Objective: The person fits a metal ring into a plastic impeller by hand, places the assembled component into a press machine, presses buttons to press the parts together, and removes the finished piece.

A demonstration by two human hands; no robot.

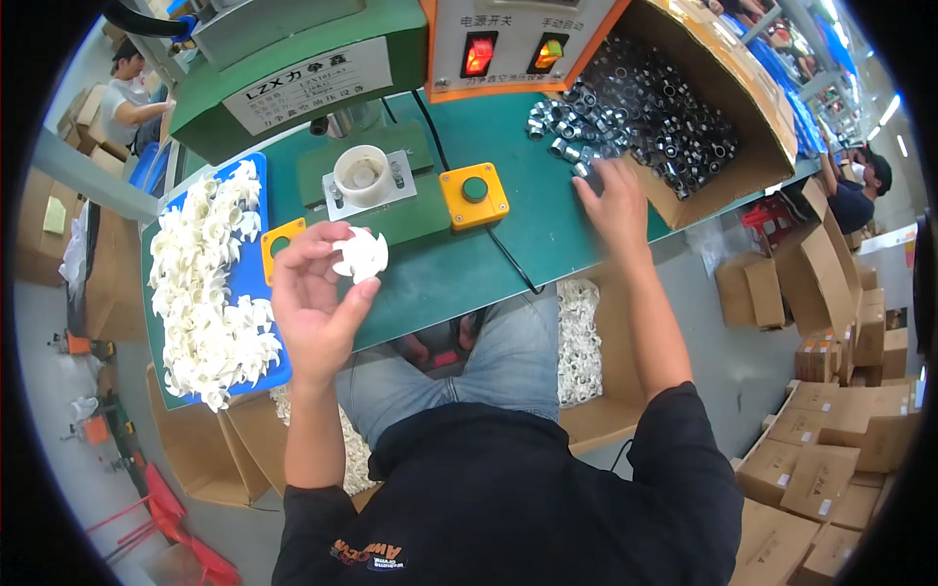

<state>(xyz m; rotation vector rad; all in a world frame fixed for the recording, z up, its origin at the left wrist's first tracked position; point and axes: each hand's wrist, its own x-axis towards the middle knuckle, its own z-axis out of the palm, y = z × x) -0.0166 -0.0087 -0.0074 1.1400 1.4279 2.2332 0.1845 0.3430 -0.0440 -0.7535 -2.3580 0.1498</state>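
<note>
My left hand [318, 303] pinches a white plastic impeller [362, 256] with curved blades between thumb and fingers, just in front of the press fixture. My right hand [618, 202] reaches to the near side of a pile of small shiny metal sleeves [572, 122]. Its thumb and fingers are apart beside the closest sleeves, and I see nothing held in it. A round white cup-shaped holder [362, 176] sits on a metal plate under the green press [293, 83]. On the left, a blue tray [278, 374] carries a heap of white impellers [210, 283].
Yellow boxes with green buttons, one right [475, 194] and one left [280, 244], flank the fixture. A black cable [513, 259] crosses the green table [420, 298]. A cardboard box [772, 161] of metal sleeves lies tipped at right. Boxes of white parts [578, 342] stand beside my legs.
</note>
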